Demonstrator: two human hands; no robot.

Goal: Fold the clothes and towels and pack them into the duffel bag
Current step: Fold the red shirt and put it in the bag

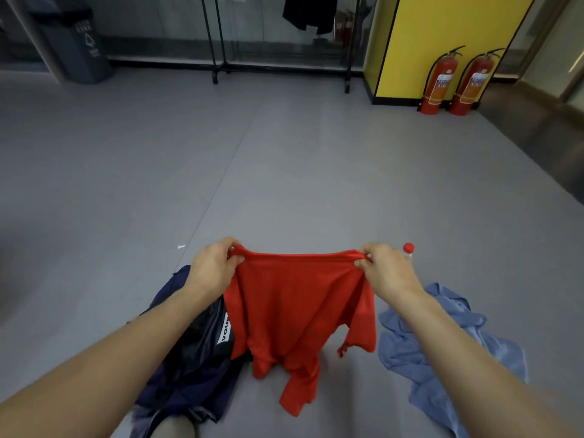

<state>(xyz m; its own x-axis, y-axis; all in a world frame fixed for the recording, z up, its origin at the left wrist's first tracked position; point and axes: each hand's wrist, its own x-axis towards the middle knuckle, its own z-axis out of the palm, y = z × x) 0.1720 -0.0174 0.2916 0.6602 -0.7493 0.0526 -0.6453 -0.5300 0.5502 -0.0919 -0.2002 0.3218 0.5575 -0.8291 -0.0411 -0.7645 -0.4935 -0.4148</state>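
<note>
Both hands, left hand (pixel 212 266) and right hand (pixel 386 271), pinch the top edge of a red fabric shirt (pixel 300 311), holding it spread above the grey floor (pixel 284 169). Folding seems underway; next, probably lay it flat.

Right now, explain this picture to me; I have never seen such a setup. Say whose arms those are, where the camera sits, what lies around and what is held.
There is no machine: a person works with bare hands. The camera is worn on their head, looking forward and down. The left hand and right hand each pinch the top edge of a red shirt, held up. On the grey floor are a dark navy heap on the left, a light blue shirt and a red-capped bottle on the right.
</note>
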